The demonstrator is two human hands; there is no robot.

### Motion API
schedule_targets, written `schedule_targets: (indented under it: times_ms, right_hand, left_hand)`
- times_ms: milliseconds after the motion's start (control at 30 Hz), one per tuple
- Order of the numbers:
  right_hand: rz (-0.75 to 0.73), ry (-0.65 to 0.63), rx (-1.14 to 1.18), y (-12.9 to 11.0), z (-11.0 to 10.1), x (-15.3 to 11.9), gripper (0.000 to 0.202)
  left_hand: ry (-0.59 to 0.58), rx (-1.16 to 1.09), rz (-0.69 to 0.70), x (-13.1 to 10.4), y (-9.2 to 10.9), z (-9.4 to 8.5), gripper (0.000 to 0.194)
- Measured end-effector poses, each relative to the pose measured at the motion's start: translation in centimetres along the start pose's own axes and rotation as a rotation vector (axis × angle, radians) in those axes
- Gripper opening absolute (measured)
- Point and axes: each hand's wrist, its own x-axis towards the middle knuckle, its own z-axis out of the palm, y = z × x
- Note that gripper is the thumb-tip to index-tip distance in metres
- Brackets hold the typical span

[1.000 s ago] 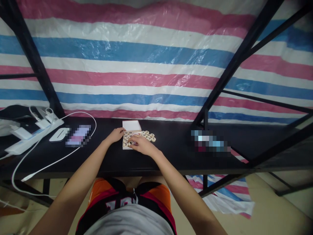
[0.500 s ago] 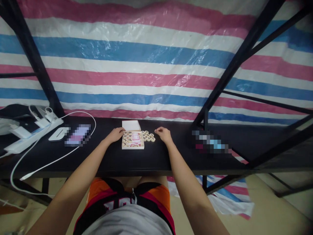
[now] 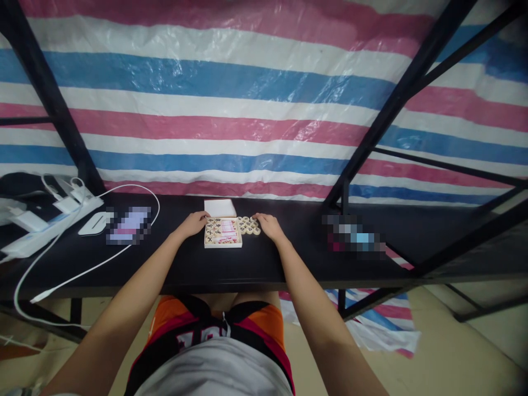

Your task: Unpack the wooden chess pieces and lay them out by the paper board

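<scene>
An open white box sits on the black desk, its lid tilted back behind it. Round pieces with black characters fill its left part, and a pink-and-white patterned sheet shows on the right. Just right of the box, several loose round pieces lie grouped flat on the desk. My left hand has its fingers closed on the box's back left corner. My right hand reaches the right side of the loose pieces, fingertips touching one at the back, fingers extended.
Left on the desk are a power strip with chargers, white cables, a white flat device and a blurred phone-like item. Another blurred item lies at the right. Black metal posts frame a striped sheet.
My right hand has moved left onto the loose pieces, and its fingers have stretched out from a pinch. My left hand stays at the box. The view has shifted slightly.
</scene>
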Motion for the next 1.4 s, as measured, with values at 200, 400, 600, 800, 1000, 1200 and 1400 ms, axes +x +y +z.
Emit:
schedule_targets:
  times_ms: [200, 400, 600, 800, 1000, 1200, 1400]
  right_hand:
    - [-0.054, -0.010, -0.022, 0.0, -0.1, 0.0, 0.039]
    - [-0.424, 0.075, -0.149, -3.9, 1.8, -1.7, 0.032]
    - [-0.798, -0.182, -0.120, -8.8, 4.4, -4.6, 0.024]
    - [-0.778, -0.187, -0.041, -8.4, 4.4, -4.7, 0.013]
    - [-0.681, -0.175, -0.041, -7.7, 4.5, -3.9, 0.007]
    - [-0.656, -0.076, 0.011, -7.3, 4.0, -3.6, 0.016]
    - [-0.182, 0.360, 0.053, -2.2, 0.9, -1.0, 0.020]
  left_hand:
    - [-0.002, 0.001, 0.013, 0.0, -0.1, 0.0, 0.034]
    - [0.002, 0.004, 0.012, 0.1, -0.1, 0.1, 0.034]
    - [-0.007, -0.008, 0.010, 0.2, 0.0, 0.1, 0.035]
    - [-0.001, -0.002, 0.017, 0.1, 0.0, 0.1, 0.035]
    - [0.003, 0.006, 0.036, 0.3, -0.4, 0.2, 0.036]
    - [-0.001, -0.012, 0.015, 0.2, -0.2, 0.1, 0.034]
    - [0.002, 0.007, 0.022, 0.2, 0.0, 0.1, 0.034]
